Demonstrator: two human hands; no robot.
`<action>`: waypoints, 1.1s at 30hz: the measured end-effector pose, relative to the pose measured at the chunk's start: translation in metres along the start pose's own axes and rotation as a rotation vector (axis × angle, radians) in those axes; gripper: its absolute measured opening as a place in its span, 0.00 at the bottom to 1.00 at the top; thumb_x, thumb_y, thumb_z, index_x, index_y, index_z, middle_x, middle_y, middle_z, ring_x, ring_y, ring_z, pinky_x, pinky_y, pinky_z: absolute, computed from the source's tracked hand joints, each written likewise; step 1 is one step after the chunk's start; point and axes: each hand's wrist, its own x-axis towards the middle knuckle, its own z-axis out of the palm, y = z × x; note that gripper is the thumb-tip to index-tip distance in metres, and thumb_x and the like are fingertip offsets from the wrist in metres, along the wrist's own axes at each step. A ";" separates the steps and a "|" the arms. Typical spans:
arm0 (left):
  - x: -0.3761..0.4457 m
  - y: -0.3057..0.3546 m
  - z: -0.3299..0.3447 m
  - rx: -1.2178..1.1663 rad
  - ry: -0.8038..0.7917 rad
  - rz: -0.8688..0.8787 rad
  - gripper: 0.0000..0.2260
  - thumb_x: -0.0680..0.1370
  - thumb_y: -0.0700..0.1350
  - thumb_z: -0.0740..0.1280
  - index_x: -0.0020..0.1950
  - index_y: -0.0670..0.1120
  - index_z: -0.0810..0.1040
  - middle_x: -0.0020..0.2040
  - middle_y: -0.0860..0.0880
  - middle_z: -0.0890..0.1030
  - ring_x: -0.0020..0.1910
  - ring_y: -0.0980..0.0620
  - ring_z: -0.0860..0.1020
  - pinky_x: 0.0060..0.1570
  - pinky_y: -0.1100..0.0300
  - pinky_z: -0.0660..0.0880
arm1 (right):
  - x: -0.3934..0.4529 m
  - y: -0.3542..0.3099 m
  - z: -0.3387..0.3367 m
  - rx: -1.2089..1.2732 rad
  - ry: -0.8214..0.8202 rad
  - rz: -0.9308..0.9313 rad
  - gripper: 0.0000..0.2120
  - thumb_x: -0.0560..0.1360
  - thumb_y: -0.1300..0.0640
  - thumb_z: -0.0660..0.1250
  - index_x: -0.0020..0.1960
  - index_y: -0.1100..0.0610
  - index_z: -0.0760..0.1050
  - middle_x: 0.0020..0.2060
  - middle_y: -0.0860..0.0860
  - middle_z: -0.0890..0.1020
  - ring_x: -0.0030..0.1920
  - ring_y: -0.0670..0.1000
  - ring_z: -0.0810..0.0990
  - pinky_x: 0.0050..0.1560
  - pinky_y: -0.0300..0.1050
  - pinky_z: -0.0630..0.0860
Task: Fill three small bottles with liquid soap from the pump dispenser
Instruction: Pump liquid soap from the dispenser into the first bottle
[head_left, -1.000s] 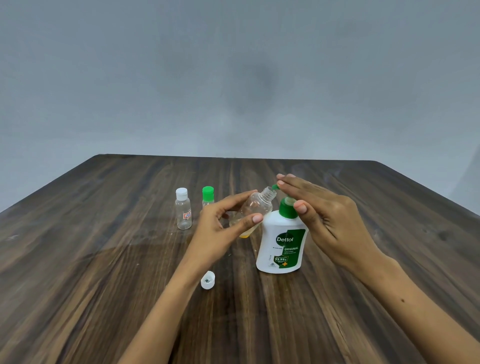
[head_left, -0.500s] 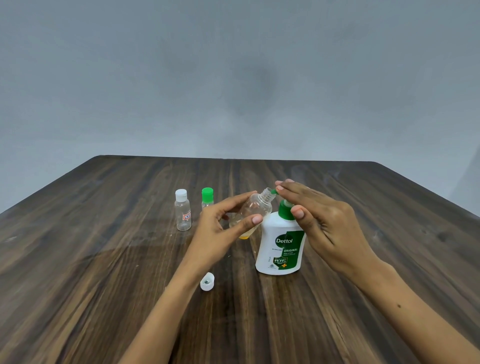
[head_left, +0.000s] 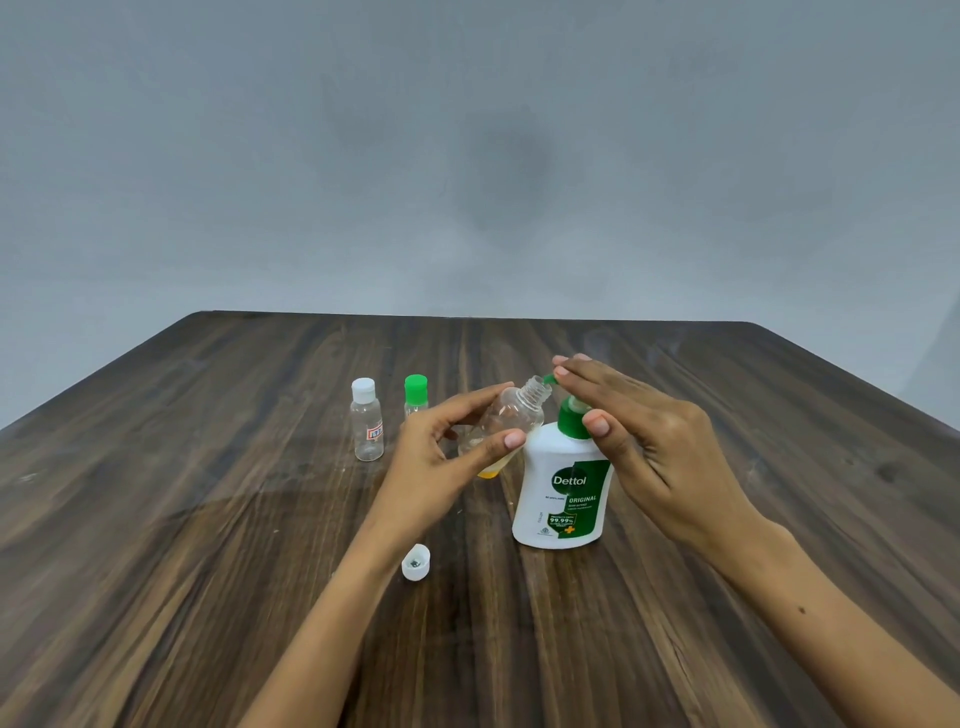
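Note:
A white Dettol pump dispenser with a green pump head stands mid-table. My right hand lies with straight fingers on top of the pump head. My left hand holds a small clear uncapped bottle, tilted, its open mouth at the green nozzle; a little yellow soap sits at its bottom. Its white cap lies on the table near my left forearm. Two more small bottles stand upright to the left: one with a white cap, one with a green cap, partly hidden by my left hand.
Everything stands on a dark wooden table before a plain grey wall. The table's far edge runs just behind the bottles' area, and its side edges slope off left and right.
The pump head and my right hand dipped slightly half a second ago and stand higher again now. The tilted bottle stays at the nozzle in my left hand.

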 end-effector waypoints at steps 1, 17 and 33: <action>0.000 -0.001 0.000 0.002 0.002 -0.002 0.19 0.69 0.49 0.72 0.60 0.54 0.79 0.55 0.59 0.83 0.54 0.64 0.80 0.50 0.73 0.73 | 0.001 0.000 0.000 -0.016 -0.007 -0.008 0.30 0.82 0.38 0.48 0.67 0.57 0.74 0.67 0.49 0.76 0.70 0.47 0.70 0.65 0.54 0.73; 0.001 0.000 -0.001 0.005 -0.002 -0.006 0.19 0.68 0.51 0.72 0.59 0.56 0.78 0.54 0.61 0.83 0.53 0.65 0.80 0.50 0.73 0.73 | -0.003 0.000 0.005 -0.009 0.026 -0.003 0.30 0.82 0.38 0.48 0.66 0.58 0.75 0.65 0.50 0.77 0.69 0.48 0.72 0.62 0.55 0.76; 0.001 -0.002 -0.001 -0.003 -0.003 0.002 0.18 0.69 0.49 0.72 0.59 0.55 0.78 0.53 0.61 0.83 0.54 0.64 0.80 0.51 0.72 0.74 | 0.002 0.001 0.000 -0.031 -0.001 -0.016 0.30 0.82 0.37 0.47 0.67 0.57 0.74 0.67 0.50 0.75 0.70 0.48 0.71 0.64 0.54 0.74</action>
